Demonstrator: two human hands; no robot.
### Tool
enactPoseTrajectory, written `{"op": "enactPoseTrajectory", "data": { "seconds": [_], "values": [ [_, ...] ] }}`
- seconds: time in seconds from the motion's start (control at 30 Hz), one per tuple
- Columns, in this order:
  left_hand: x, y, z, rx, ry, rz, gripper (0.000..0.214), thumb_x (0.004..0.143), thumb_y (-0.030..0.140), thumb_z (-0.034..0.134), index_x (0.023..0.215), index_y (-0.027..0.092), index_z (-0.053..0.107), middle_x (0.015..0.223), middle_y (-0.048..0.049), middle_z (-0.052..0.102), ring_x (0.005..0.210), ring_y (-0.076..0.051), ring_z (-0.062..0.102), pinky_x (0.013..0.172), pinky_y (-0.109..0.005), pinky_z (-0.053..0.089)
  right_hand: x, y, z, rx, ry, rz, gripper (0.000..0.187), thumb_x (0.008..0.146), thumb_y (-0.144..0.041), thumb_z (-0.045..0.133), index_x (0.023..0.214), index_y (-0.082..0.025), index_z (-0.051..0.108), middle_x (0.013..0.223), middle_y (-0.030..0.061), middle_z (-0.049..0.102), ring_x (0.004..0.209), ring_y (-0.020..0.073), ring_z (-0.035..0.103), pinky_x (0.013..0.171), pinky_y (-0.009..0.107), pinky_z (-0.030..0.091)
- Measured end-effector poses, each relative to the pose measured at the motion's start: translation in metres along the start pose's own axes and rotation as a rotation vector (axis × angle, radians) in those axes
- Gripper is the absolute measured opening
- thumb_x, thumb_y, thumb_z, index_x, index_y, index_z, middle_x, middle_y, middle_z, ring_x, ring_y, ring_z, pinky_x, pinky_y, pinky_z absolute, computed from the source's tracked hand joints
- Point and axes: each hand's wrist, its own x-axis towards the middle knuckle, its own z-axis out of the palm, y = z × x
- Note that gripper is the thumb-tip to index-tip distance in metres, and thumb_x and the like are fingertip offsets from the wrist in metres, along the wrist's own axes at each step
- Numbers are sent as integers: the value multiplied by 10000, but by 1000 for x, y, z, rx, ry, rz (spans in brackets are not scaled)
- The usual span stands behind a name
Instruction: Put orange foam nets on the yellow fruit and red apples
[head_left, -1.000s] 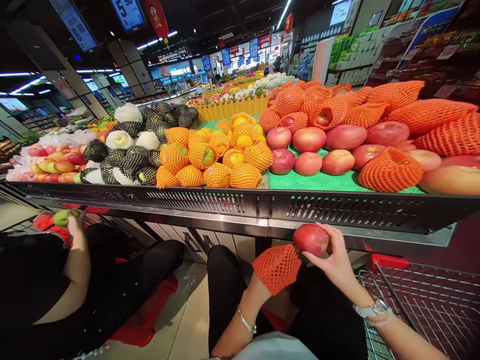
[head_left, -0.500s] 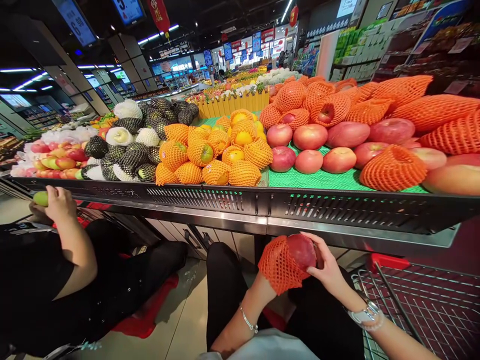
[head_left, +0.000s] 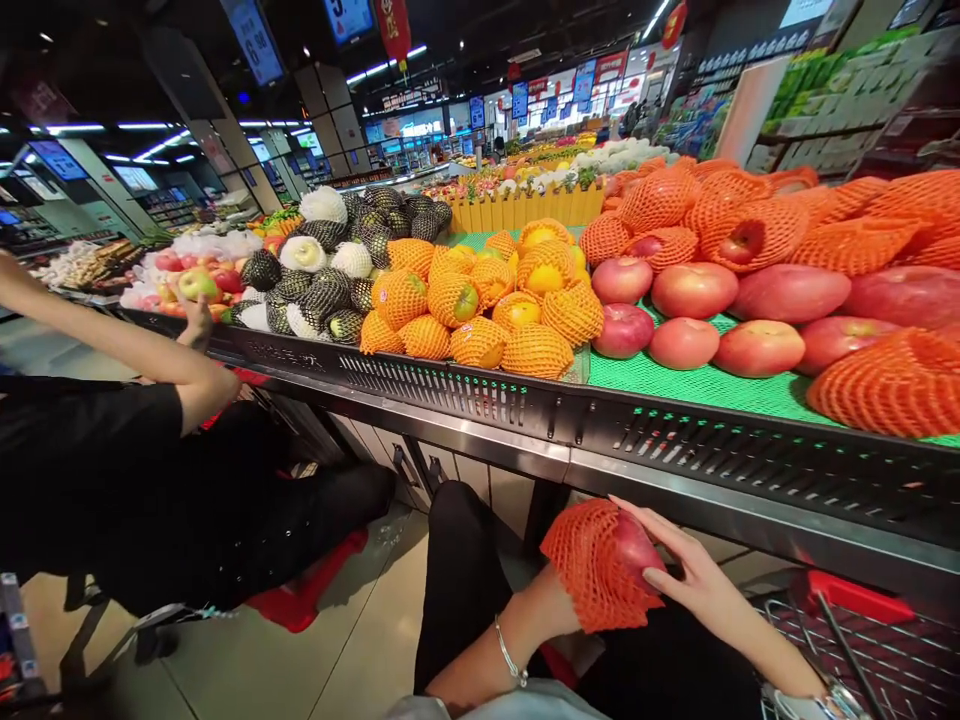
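An orange foam net is pulled over my left hand, with the wrist coming out of its lower end. The mesh hides the fingers of that hand. At the net's upper right end a red apple sits partly inside the mesh. My right hand is closed round the apple's right side, fingers over the top and thumb in front. Both hands are above my lap, just below the steel edge of the fruit stand.
Bare apples and netted apples lie on green matting ahead. Netted oranges are left of them. A co-worker's hand is near a greenish apple at the left. A cart with a red handle stands at my right.
The view has turned left. The mesh now covers more of the apple, and my right hand is still on it. The co-worker's arm has lifted and reaches across the left side.
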Motion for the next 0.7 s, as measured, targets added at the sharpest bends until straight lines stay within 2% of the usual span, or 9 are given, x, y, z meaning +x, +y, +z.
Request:
{"op": "enactPoseTrajectory", "data": {
  "seconds": [0.1,0.17,0.27,0.33,0.43,0.53,0.6,0.7],
  "values": [
    [-4,-4,0,178,-94,101,607,774,413,699,1331,244,530,1370,-98,547,1305,-320,458,1148,-476,291,-1,-4,-5,-17,-62,76,702,807,-552,600,1415,-238,445,1441,108,447,1360,337,374,1126,551,274],
    [-5,-8,2,276,-111,136,602,805,403,665,1361,249,495,1370,-105,547,1275,-325,489,1115,-475,342,-3,-1,-8,-37,-95,122,721,782,-563,625,1404,-238,461,1429,110,461,1362,350,365,1120,575,258],
    [-4,-14,3,322,-105,177,572,804,394,671,1334,235,525,1330,-117,579,1235,-324,525,1086,-470,380,-6,8,-7,-44,-112,164,696,759,-580,638,1354,-237,528,1404,118,489,1330,359,411,1098,569,307],
    [-2,-17,2,303,-102,195,532,825,371,648,1323,223,534,1326,-122,580,1258,-312,506,1106,-477,353,-5,12,-1,-17,-78,164,660,772,-584,621,1330,-240,554,1391,118,502,1302,346,453,1092,552,332],
    [3,-18,-1,89,-77,85,533,805,369,672,1304,226,551,1365,-115,547,1328,-306,430,1151,-487,286,2,7,11,100,37,150,614,832,-587,536,1336,-236,544,1382,111,515,1289,309,480,1098,523,345],
    [10,-19,-2,-199,-31,-89,648,737,449,725,1319,245,527,1374,-115,538,1286,-337,477,1073,-517,399,10,-4,20,259,160,134,598,875,-580,464,1356,-227,506,1371,118,528,1264,284,512,1077,481,396],
    [15,-21,2,-313,-31,-151,674,762,548,656,1343,250,492,1368,-119,544,1214,-344,547,969,-520,489,11,-9,22,316,241,102,605,854,-595,488,1327,-219,513,1326,129,564,1212,289,555,1032,454,449],
    [21,-28,9,-519,-26,-277,676,767,674,545,1286,242,536,1338,-109,568,1183,-344,573,943,-509,507,9,-11,22,315,325,65,630,798,-641,539,1258,-211,541,1247,136,608,1133,300,600,969,422,496]
  ]
}}
